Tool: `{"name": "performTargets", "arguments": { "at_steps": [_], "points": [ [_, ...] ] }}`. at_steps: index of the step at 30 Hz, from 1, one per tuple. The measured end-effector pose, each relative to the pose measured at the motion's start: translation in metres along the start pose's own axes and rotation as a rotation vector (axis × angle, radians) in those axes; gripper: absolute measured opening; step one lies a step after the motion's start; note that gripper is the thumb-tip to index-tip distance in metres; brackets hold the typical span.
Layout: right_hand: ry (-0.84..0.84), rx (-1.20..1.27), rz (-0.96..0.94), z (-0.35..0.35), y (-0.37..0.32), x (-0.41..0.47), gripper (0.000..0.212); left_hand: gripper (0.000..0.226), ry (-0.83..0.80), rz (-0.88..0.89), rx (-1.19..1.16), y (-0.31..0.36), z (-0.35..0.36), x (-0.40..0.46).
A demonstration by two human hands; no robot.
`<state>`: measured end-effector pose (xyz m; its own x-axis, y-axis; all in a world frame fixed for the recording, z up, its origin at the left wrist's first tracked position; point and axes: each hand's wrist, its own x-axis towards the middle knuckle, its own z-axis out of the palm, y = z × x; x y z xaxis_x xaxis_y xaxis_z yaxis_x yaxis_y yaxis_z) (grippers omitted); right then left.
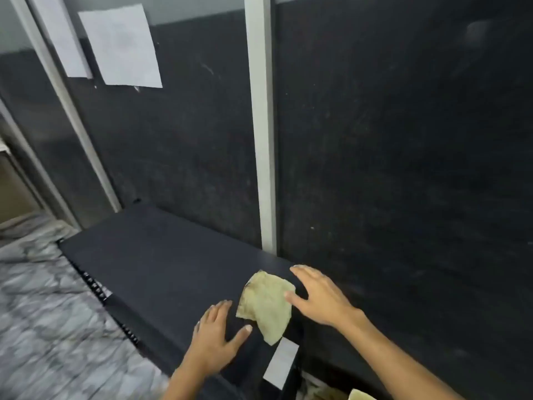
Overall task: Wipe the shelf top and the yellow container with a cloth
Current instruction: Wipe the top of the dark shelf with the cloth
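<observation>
A crumpled pale yellow-green cloth [266, 306] lies on the dark shelf top [161, 264], near its right end. My left hand [216, 333] rests flat on the shelf just left of the cloth, fingers apart, thumb close to the cloth's lower edge. My right hand [320, 297] hovers at the cloth's right side, fingers spread, thumb touching or almost touching the cloth's edge. Neither hand holds anything. A sliver of something yellow [360, 395] shows at the bottom edge; I cannot tell whether it is the container.
A dark wall panel [403, 140] with a grey vertical strip [261, 125] stands right behind the shelf. Two paper sheets [121, 47] hang on it upper left. Grey marbled floor [43, 313] lies left. A grey label [281, 362] sits on the shelf's right end.
</observation>
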<state>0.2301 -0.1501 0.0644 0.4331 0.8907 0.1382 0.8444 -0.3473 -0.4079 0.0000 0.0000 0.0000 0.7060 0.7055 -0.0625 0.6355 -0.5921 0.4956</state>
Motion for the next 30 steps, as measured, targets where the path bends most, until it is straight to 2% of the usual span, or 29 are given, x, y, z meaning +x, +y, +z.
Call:
{"name": "performTargets", "arguments": {
  "at_steps": [4, 7, 9, 11, 13, 23, 30],
  "points": [
    [-0.130, -0.052, -0.103, 0.061, -0.022, 0.018, 0.065, 0.131, -0.023, -0.036, 0.049, -0.016, 0.025, -0.001],
    [-0.161, -0.098, -0.086, 0.104, -0.023, 0.035, 0.068, 0.128, -0.011, -0.034, 0.122, -0.018, 0.042, 0.003],
    [-0.140, -0.127, -0.061, 0.122, -0.019, 0.044, 0.071, 0.118, 0.009, -0.006, 0.169, -0.015, 0.047, 0.006],
    [-0.093, -0.148, -0.051, 0.135, -0.016, 0.049, 0.074, 0.103, -0.053, -0.004, 0.203, -0.016, 0.053, 0.007],
    [-0.030, -0.190, -0.047, 0.146, -0.014, 0.050, 0.074, 0.097, -0.017, 0.000, 0.260, -0.017, 0.059, 0.008],
    [-0.007, -0.195, 0.032, 0.160, -0.010, 0.046, 0.054, 0.096, 0.049, 0.003, 0.301, -0.013, 0.068, 0.014],
    [0.100, -0.097, 0.017, 0.161, -0.005, 0.039, 0.048, 0.092, 0.064, 0.004, 0.293, -0.013, 0.072, 0.015]
  ]
}}
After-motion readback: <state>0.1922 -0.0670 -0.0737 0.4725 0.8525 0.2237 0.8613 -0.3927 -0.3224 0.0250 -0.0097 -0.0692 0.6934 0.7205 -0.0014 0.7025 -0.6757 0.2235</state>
